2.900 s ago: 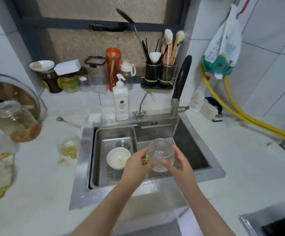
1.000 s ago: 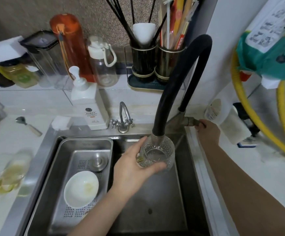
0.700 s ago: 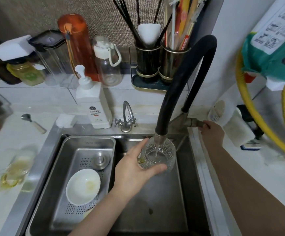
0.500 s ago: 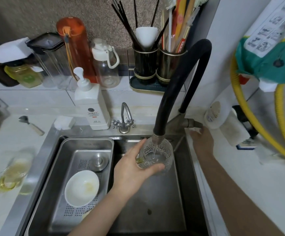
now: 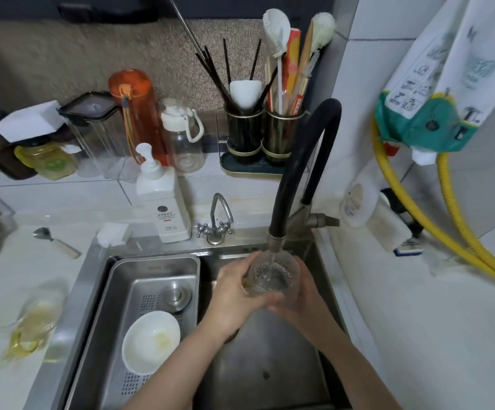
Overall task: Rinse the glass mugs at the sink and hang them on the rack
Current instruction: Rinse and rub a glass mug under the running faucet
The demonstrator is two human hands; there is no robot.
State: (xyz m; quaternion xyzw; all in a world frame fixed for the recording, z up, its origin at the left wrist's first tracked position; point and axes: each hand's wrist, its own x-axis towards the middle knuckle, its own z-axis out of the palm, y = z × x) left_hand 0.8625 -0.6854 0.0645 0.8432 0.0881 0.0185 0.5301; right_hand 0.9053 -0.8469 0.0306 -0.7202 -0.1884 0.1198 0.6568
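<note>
A clear textured glass mug (image 5: 273, 275) is upright over the steel sink (image 5: 270, 365), right under the black faucet spout (image 5: 276, 238). A thin stream of water runs into it. My left hand (image 5: 234, 297) grips the mug from the left side. My right hand (image 5: 302, 294) cups it from the right and below. Another glass mug (image 5: 30, 318), blurred, with yellowish handle, stands on the counter at the left. No rack is in view.
A steel drain tray (image 5: 151, 270) fills the sink's left half, holding a white bowl (image 5: 151, 341). A soap dispenser (image 5: 162, 199), small tap (image 5: 216, 220), bottles and utensil holders (image 5: 265, 137) line the back. A yellow hose (image 5: 447, 232) runs at the right.
My right hand has left the faucet lever and come to the mug, which both hands now hold. Water keeps running into the mug.
</note>
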